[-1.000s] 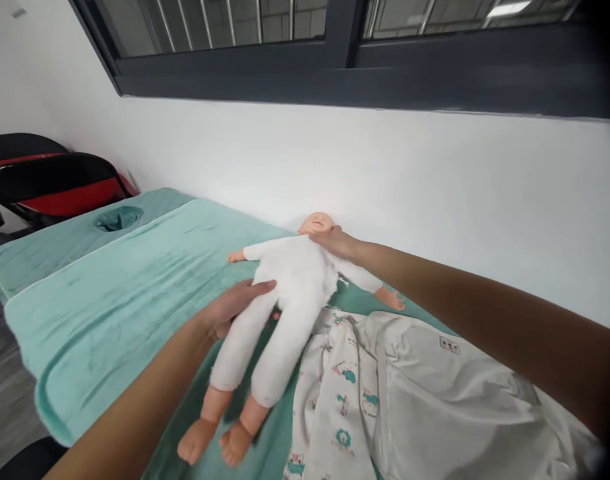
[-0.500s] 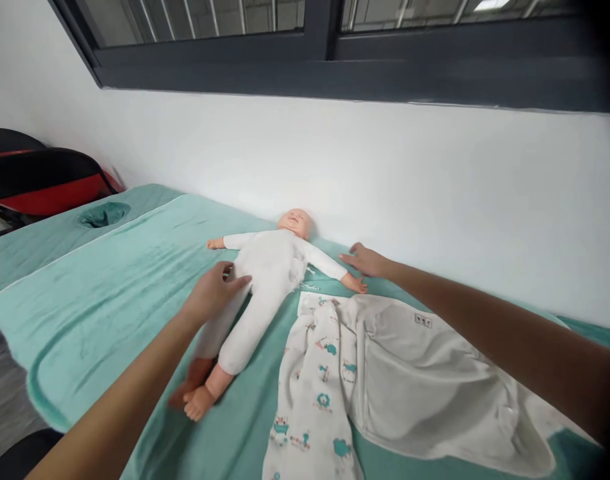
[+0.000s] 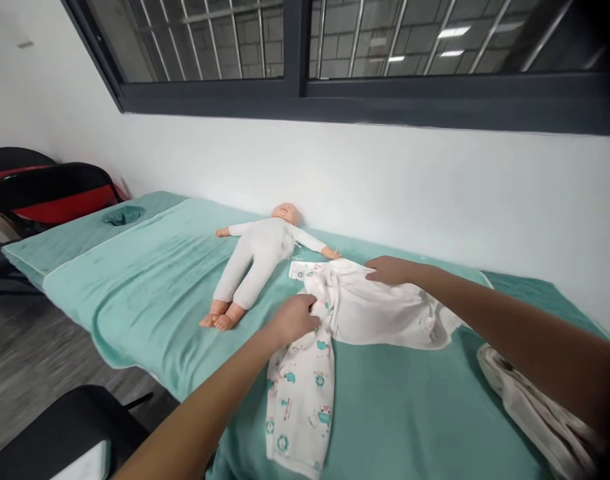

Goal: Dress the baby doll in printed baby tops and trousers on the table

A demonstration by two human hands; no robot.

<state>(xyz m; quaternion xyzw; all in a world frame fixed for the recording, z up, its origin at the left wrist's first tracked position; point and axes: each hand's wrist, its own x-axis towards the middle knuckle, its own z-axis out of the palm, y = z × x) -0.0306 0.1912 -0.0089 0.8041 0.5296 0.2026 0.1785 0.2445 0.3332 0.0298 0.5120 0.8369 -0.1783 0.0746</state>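
Observation:
A white baby garment (image 3: 305,393) with teal and pink prints lies spread and bunched on the green bed cover (image 3: 405,407). My left hand (image 3: 295,320) is closed on its printed part, thumb and fingers pinching the fabric. On the plain white part, my right hand (image 3: 389,270) grips the upper edge. The fingertips of both hands are partly hidden. Left of the garment, a baby doll (image 3: 263,243) in a white bodysuit lies on its back with arms spread and its head toward the wall. One of its hands rests close to the garment's top edge.
Folded cream cloth (image 3: 529,407) lies at the bed's right. A black chair (image 3: 75,427) with a white-and-teal object (image 3: 87,463) on it stands at the front left. Black and red chairs (image 3: 59,193) are beyond the bed's left end. The white wall (image 3: 409,180) borders the back.
My left hand has moved from beside the doll to the garment, and my right hand from near the doll's arm; both now grip the fabric. The camera view has shifted.

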